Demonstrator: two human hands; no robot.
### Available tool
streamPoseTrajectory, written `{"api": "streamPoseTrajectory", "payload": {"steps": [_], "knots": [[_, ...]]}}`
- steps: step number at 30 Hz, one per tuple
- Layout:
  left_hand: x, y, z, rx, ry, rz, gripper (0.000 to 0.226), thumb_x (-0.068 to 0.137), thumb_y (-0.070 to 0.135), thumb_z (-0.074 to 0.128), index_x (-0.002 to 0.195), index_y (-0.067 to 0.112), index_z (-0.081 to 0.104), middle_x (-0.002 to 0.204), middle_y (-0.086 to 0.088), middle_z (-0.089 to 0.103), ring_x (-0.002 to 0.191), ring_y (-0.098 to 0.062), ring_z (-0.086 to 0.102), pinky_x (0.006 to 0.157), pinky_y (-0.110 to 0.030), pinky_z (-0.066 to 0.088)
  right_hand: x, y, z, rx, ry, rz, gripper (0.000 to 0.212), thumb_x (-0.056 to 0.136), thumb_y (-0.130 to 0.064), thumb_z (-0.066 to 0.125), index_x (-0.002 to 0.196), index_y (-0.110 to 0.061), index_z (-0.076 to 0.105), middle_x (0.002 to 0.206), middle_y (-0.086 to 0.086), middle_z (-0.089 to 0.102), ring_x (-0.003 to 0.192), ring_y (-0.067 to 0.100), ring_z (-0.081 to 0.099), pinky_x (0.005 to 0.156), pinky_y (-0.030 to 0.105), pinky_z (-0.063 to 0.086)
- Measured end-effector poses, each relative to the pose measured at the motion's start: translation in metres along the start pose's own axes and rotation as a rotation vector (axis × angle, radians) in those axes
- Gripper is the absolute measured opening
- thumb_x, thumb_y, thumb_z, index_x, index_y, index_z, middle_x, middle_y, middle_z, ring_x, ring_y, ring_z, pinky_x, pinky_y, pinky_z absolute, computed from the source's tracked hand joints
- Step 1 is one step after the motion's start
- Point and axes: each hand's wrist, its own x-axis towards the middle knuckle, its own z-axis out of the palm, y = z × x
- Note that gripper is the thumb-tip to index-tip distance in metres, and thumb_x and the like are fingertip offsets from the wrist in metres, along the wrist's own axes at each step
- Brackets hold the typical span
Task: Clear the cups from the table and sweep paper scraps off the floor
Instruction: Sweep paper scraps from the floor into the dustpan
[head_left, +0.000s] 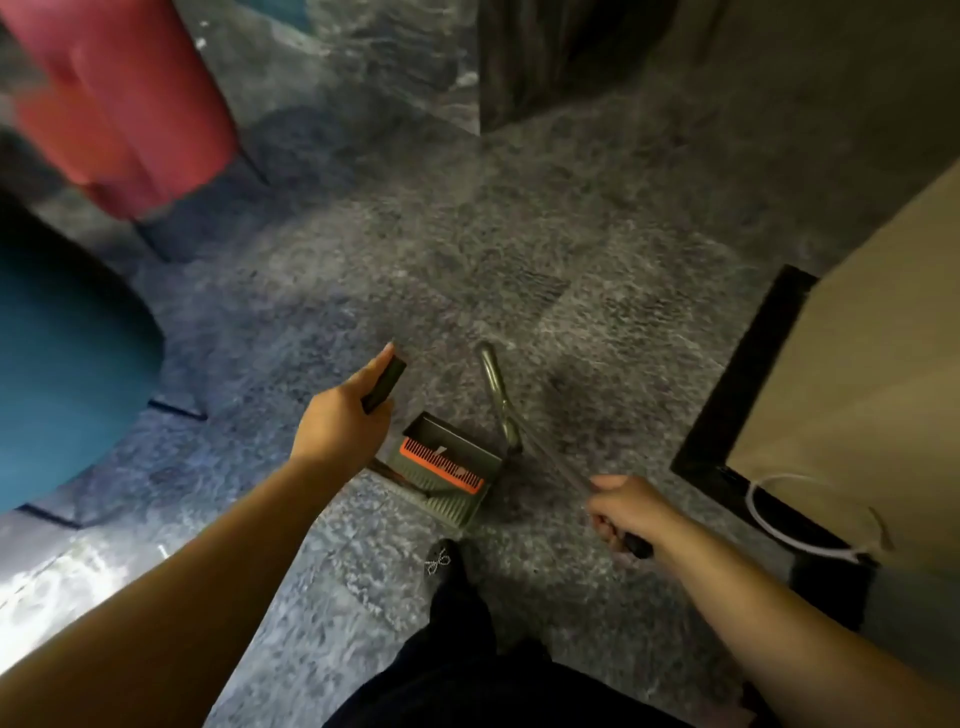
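Dustpan (451, 467) stands on the grey carpet (519, 260) just ahead of the person's shoe (441, 558). Left hand (343, 415) grips its dark handle (384, 384); right hand (623, 512) grips the broom handle (550, 462), the broom (496, 395) beside the pan. No scraps show in this blurred view. Swinging the broom could tip the pan or spill its contents.

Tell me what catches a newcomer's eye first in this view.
The two hands stand out: the left hand grips a dark handle at centre, and the right hand grips a thin pole lower right. Between them on the grey carpet sits a dustpan with an orange comb strip. A red seat fills the upper left, a teal seat the left edge.
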Motion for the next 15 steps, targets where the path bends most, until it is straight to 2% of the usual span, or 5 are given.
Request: {"api": "streamPoseTrajectory", "payload": {"steps": [3,6,11,15], "knots": [[0.022,-0.022,-0.016,-0.015,0.047,-0.073,0.066,0.095,0.026,0.061,0.142,0.058,0.028,0.083,0.005,0.061,0.052,-0.017,0.058,0.044,-0.033,0.045,0.021,-0.043,0.020,-0.017,-0.028,0.002,0.026,0.093,-0.001,0.051,0.116,-0.013,0.056,0.056,0.007,0.050,0.043,0.014,0.044,0.036,0.019,0.033],[0.052,-0.040,-0.031,-0.028,0.077,-0.126,0.066,0.095,0.027,0.061,0.143,0.057,0.029,0.083,0.001,0.064,0.054,-0.018,0.059,0.048,-0.038,0.049,0.039,-0.085,0.039,-0.042,-0.040,-0.011,0.036,0.095,0.000,0.049,0.130,-0.005,0.050,0.058,0.007,0.048,0.043,0.014,0.041,0.035,0.017,0.030],[0.110,-0.065,-0.056,-0.051,0.088,-0.135,0.063,0.095,0.026,0.060,0.144,0.052,0.032,0.080,0.000,0.064,0.057,-0.020,0.059,0.054,-0.044,0.052,0.069,-0.155,0.065,-0.074,-0.036,-0.039,0.036,0.095,0.001,0.048,0.130,-0.004,0.051,0.055,0.007,0.046,0.038,0.011,0.040,0.035,0.016,0.029],[0.157,-0.078,-0.073,-0.072,0.125,-0.151,0.064,0.093,0.024,0.061,0.143,0.054,0.033,0.079,0.002,0.062,0.057,-0.016,0.059,0.052,-0.039,0.051,0.094,-0.204,0.075,-0.077,-0.034,-0.034,0.037,0.095,0.001,0.047,0.132,-0.003,0.049,0.058,0.008,0.047,0.045,0.014,0.040,0.034,0.017,0.028]]}}
